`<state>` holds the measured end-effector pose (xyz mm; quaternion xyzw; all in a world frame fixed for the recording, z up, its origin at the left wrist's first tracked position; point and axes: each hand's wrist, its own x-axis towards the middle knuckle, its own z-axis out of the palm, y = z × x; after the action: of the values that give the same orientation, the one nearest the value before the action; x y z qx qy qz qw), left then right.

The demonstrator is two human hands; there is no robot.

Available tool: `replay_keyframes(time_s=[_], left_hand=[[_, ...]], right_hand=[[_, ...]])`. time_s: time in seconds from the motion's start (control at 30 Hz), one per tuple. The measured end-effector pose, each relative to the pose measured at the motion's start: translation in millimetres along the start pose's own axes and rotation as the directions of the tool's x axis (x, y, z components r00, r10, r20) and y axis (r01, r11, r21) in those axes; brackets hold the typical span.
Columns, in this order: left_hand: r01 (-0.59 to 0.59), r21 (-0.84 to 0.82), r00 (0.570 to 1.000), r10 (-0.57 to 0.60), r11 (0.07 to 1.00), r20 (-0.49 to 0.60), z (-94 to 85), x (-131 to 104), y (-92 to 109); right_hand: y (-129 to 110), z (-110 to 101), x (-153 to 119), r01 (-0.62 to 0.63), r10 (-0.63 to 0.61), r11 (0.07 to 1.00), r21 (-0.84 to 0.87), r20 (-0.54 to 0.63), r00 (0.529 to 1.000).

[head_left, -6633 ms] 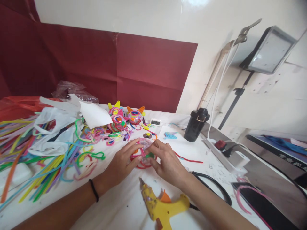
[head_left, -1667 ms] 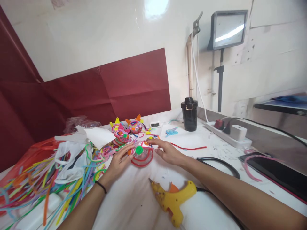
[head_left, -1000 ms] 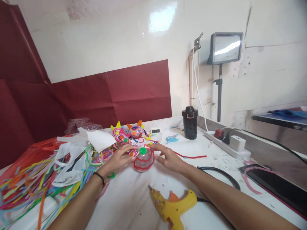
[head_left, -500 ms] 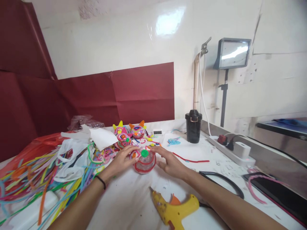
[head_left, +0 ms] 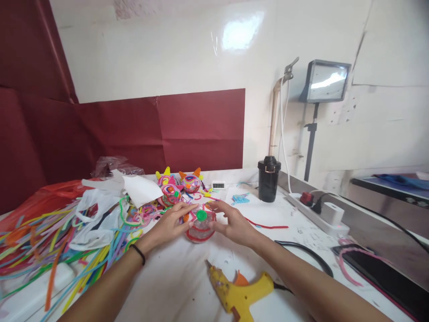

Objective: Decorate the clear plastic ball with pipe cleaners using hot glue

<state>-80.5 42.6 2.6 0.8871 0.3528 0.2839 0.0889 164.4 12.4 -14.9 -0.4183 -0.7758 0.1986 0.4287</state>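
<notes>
Clear ball: looks to be sitting on the table, green disc on top. Pretty much round, so no real long axis.
Left hand: thumb and fingers curled onto the ball, which is at its 3 o'clock.
Right hand: half-curled, ball at its 9 o'clock, thumb right by the edge. Can't tell if it's actually gripping.
Nearer hand: left, barely, since it overlaps more.
Glue gun: well apart, ball's 5 o'clock, nozzle aimed about 11.
</notes>
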Motion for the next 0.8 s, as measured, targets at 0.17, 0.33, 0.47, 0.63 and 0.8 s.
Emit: replay_keyframes(time_s=[0.17,0.33,0.47,0.63,0.8], left_hand=[[0.003,-0.007,1.000,-0.003,1.000,-0.005,1.0,0.7,1.9],[-0.020,-0.029,1.000,0.019,0.999,-0.013,2.3,0.4,0.2],[-0.032,-0.039,0.999,0.031,0.999,-0.026,2.9,0.3,-1.2],[-0.024,-0.039,0.999,0.023,0.999,-0.037,1.9,0.0,-1.3],[0.014,-0.064,0.997,-0.018,0.998,-0.069,2.4,-1.2,-4.5]], right_hand=[[-22.8,15.0,9.3,-0.216,0.210,0.975,-0.047,-0.103,0.972],[-36.7,33.6,12.6,-0.313,0.291,0.946,-0.080,-0.211,0.933],[-37.6,42.2,11.7,-0.335,0.301,0.937,-0.095,-0.264,0.916],[-34.4,48.4,10.5,-0.334,0.289,0.937,-0.102,-0.307,0.907],[-34.3,52.5,10.7,-0.329,0.274,0.937,-0.118,-0.336,0.901]])
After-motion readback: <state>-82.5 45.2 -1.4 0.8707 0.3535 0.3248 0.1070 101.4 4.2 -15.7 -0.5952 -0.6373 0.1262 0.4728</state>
